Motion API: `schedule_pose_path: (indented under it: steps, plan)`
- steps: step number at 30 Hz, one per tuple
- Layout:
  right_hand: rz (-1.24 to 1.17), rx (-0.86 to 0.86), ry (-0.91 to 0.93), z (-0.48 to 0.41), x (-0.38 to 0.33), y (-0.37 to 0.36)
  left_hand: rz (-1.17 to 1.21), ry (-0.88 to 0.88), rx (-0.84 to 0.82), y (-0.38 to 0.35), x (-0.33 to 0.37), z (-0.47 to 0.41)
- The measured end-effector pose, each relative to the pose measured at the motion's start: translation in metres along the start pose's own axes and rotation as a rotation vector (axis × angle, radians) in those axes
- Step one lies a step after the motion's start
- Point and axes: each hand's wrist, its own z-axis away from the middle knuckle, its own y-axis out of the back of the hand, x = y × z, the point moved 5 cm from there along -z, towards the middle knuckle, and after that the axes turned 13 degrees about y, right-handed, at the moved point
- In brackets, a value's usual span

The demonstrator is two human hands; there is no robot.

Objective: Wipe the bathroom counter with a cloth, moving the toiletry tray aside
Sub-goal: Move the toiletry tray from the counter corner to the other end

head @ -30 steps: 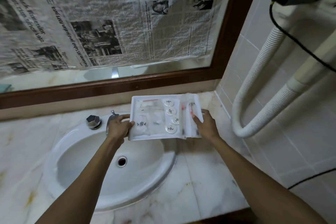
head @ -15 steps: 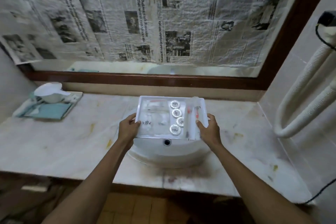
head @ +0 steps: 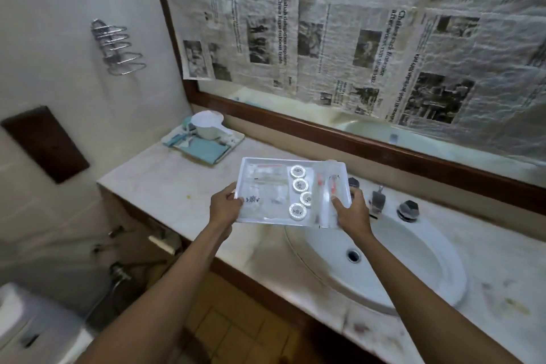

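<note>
A white toiletry tray (head: 266, 162) with several round white caps, sachets and wrapped toothbrushes hangs in the air above the marble counter (head: 165, 186), just left of the sink (head: 413, 269). My left hand (head: 226, 207) grips the tray's left edge, and my right hand (head: 351, 211) grips its right front corner. A blue-green cloth (head: 204, 149) lies folded on a second tray in the counter's far left corner.
A white scoop (head: 206, 124) sits on that corner tray. Faucet (head: 376, 199) and two knobs stand behind the sink. The newspaper-covered mirror (head: 354, 23) spans the back wall. A wire rack (head: 118, 47) hangs on the left wall; a toilet (head: 32, 325) is bottom left.
Both hands have carried the tray leftward, from the counter right of the sink, across the basin, to above the counter on its left. My view has swung left with it.
</note>
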Motion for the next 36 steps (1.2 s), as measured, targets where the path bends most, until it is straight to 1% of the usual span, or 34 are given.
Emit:
schedule_pose_path:
  steps: [2, 9, 11, 14, 20, 25, 29, 33, 36]
  plan:
    - [-0.004, -0.061, 0.001, -0.025, -0.003, -0.03, -0.002, 0.022, 0.044, 0.02, 0.004, -0.022]
    - [-0.032, -0.29, 0.021, -0.107, -0.031, -0.155, 0.041, 0.101, 0.277, 0.103, 0.017, -0.096]
    - [-0.039, -0.352, 0.032, -0.121, -0.039, -0.192, 0.045, 0.118, 0.349, 0.128, 0.018, -0.109]
    - [-0.045, -0.446, 0.041, -0.137, -0.052, -0.244, 0.056, 0.129, 0.414, 0.164, 0.016, -0.127]
    - [-0.034, -0.614, 0.091, -0.152, -0.082, -0.347, 0.096, 0.209, 0.565, 0.236, 0.005, -0.148]
    - [-0.009, -0.698, 0.088, -0.153, -0.098, -0.444, 0.111, 0.281, 0.657, 0.303, -0.007, -0.181]
    - [-0.002, -0.699, 0.056, -0.156, -0.103, -0.523, 0.07, 0.331, 0.715, 0.358, -0.013, -0.224]
    - [0.08, -0.707, 0.008, -0.159, -0.096, -0.602, -0.074, 0.372, 0.721, 0.398, -0.017, -0.269]
    - [0.146, -0.73, -0.01, -0.166, -0.088, -0.649, -0.118, 0.423, 0.705, 0.423, -0.031, -0.301]
